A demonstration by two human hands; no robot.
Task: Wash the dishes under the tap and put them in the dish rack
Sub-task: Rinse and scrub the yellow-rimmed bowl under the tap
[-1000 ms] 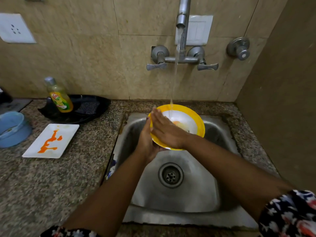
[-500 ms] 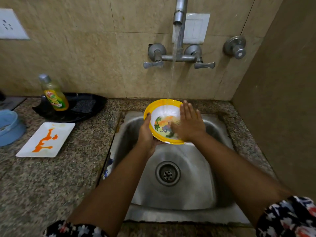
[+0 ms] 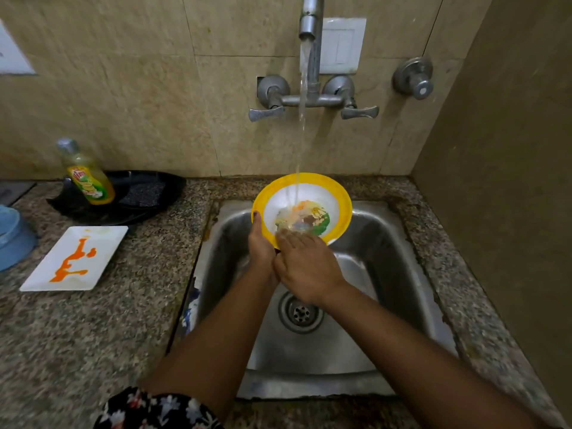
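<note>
The bowl (image 3: pixel 337 196) is under the tap (image 3: pixel 309 23); the left hand (image 3: pixel 261 247) grips its rim at 9 o'clock, and the right hand (image 3: pixel 309 267), fingers seemingly flat, rubs inside.

Counted: 1 yellow-rimmed bowl (image 3: pixel 337 193); 1 white rectangular plate (image 3: pixel 102 243) w/ orange smear; 1 black round plate (image 3: pixel 148 193); 1 blue bowl (image 3: pixel 14 239), partly cut off at the edge; 1 soap bottle (image 3: pixel 88 178); 1 sink (image 3: pixel 399 243) w/ 1 drain (image 3: pixel 298 315); 1 tap spout (image 3: pixel 309 23), 2 lever handles and 1 separate round valve (image 3: pixel 413 78); 2 hands seen, left hand (image 3: pixel 261 252) and right hand (image 3: pixel 309 267).
</note>
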